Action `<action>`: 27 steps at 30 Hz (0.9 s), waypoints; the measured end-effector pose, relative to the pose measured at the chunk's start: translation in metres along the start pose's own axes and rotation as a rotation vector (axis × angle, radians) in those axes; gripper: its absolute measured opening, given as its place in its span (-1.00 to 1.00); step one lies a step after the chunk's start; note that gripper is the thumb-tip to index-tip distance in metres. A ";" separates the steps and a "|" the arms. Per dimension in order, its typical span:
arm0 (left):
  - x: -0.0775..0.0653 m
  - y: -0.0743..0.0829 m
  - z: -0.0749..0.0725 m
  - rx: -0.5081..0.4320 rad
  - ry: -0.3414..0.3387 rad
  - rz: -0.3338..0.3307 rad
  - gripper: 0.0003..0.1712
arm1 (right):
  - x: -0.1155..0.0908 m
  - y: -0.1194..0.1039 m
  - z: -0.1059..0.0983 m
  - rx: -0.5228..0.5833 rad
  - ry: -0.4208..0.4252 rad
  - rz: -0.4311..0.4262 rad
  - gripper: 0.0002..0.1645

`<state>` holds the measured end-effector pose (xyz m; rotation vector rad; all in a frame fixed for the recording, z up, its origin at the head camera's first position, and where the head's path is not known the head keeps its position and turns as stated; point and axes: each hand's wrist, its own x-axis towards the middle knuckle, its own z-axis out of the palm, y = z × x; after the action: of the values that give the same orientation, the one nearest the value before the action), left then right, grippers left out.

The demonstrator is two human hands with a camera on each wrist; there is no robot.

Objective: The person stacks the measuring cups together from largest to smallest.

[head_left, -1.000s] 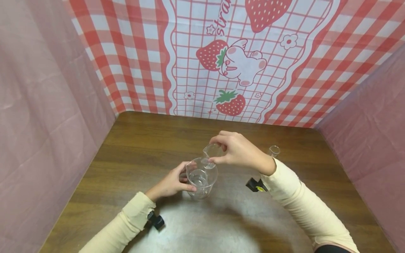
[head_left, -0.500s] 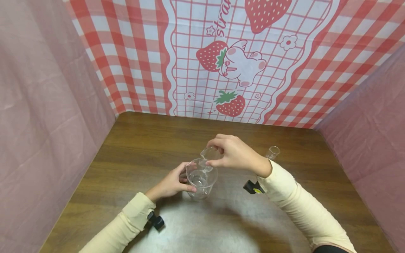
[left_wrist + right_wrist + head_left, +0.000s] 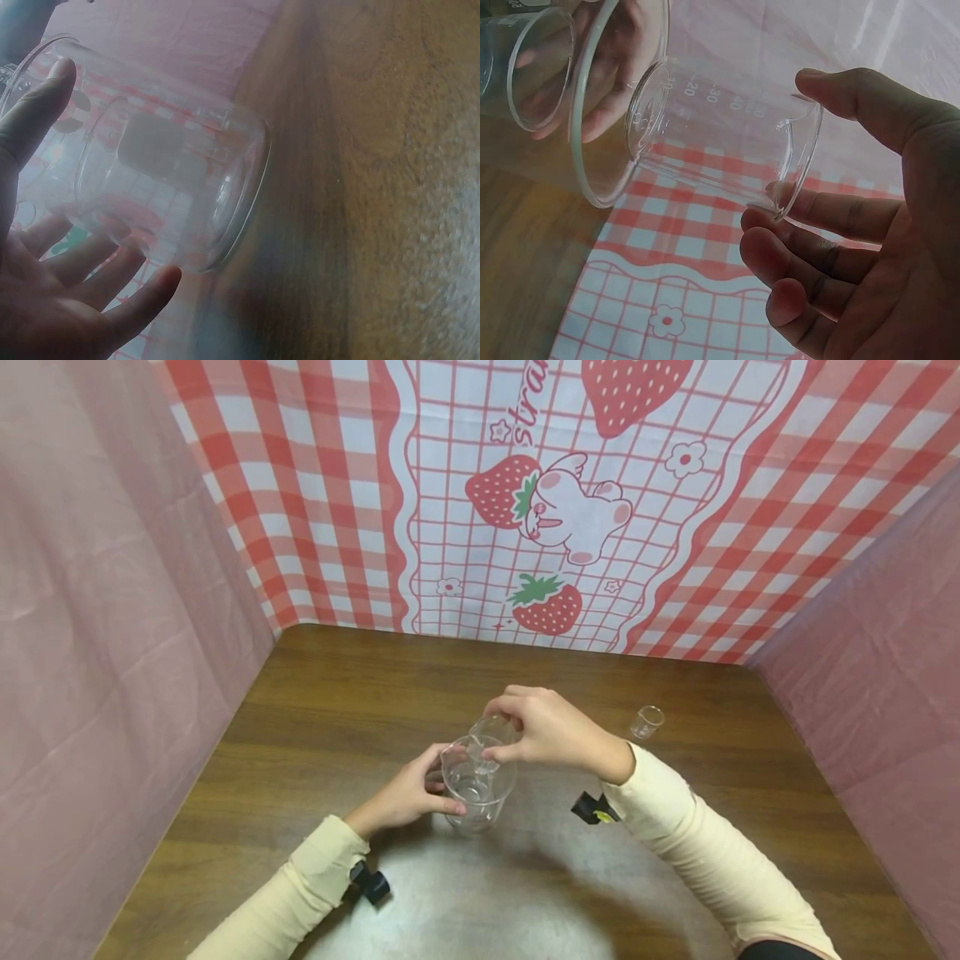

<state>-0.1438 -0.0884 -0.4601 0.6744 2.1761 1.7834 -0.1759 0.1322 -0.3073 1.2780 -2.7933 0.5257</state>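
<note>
A large clear glass beaker (image 3: pixel 480 820) stands on the table, with a smaller beaker (image 3: pixel 511 82) inside it. My left hand (image 3: pixel 405 789) holds the large beaker from the left, thumb on the near side and fingers round the far side. Between the thumb and fingers of my right hand (image 3: pixel 551 728) is a small graduated beaker (image 3: pixel 716 139), gripped near its rim. Its base points down into the large beaker's mouth, above the beaker inside. In the right wrist view printed marks show on its wall. Whether the glass walls touch I cannot tell.
A tiny glass beaker (image 3: pixel 647 722) stands at the right on the brown wooden table (image 3: pixel 337 693). A red-and-white strawberry cloth (image 3: pixel 442 527) hangs behind the table, with pink curtains (image 3: pixel 97 610) at both sides.
My right hand has moved left and slightly nearer, bringing the small beaker lower into the large beaker's mouth. The tiny beaker at the right is now fully uncovered. My left hand stays put.
</note>
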 end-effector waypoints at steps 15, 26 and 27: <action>0.000 -0.001 0.000 -0.015 0.003 0.003 -0.09 | 0.002 0.000 0.012 -0.003 -0.008 -0.027 -0.53; 0.001 -0.001 0.001 -0.022 0.002 -0.026 -0.06 | 0.003 0.000 0.024 -0.016 -0.035 -0.041 -0.51; 0.001 -0.001 0.001 -0.022 0.004 -0.026 -0.06 | 0.003 0.000 0.025 -0.019 -0.038 -0.043 -0.50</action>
<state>-0.1446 -0.0875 -0.4611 0.6351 2.1541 1.7943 -0.1748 0.1220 -0.3305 1.3555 -2.7869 0.4771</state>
